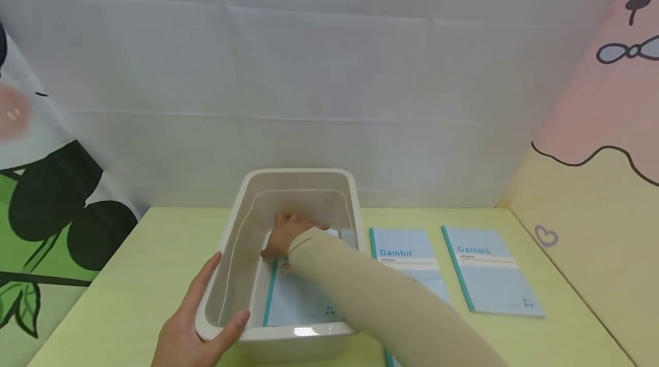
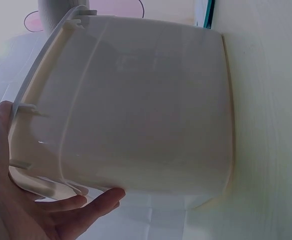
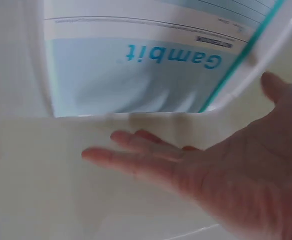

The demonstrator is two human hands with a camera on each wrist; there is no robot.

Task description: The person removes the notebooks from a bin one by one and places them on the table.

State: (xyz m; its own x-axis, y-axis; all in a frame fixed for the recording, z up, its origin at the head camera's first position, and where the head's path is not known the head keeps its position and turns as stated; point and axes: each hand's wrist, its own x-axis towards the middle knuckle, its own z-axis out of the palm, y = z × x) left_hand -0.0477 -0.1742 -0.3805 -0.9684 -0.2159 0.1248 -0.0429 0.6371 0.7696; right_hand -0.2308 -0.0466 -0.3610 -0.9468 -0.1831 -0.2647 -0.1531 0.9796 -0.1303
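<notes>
A white plastic bin (image 1: 234, 275) stands on the table, with a light-blue Gambit notebook (image 1: 296, 301) lying flat inside it. My left hand (image 1: 190, 324) holds the bin's near-left corner, thumb at the front rim and fingers along the left side. In the left wrist view, the left hand (image 2: 45, 205) spans that corner against the outer wall. Inside the bin, my right hand (image 1: 288, 235) is at the notebook's far end. Its fingers are extended and grip nothing in the right wrist view, where the notebook's top edge (image 3: 135, 95) lies beside the hand (image 3: 221, 175).
To the right of the bin lie a notebook (image 1: 404, 247), partly covered by my right sleeve (image 1: 381, 304), and another notebook (image 1: 491, 275) farther right. A teal spine shows below the sleeve. A white cloth (image 1: 329, 70) hangs behind the yellow table (image 1: 170, 247); printed panels flank both sides.
</notes>
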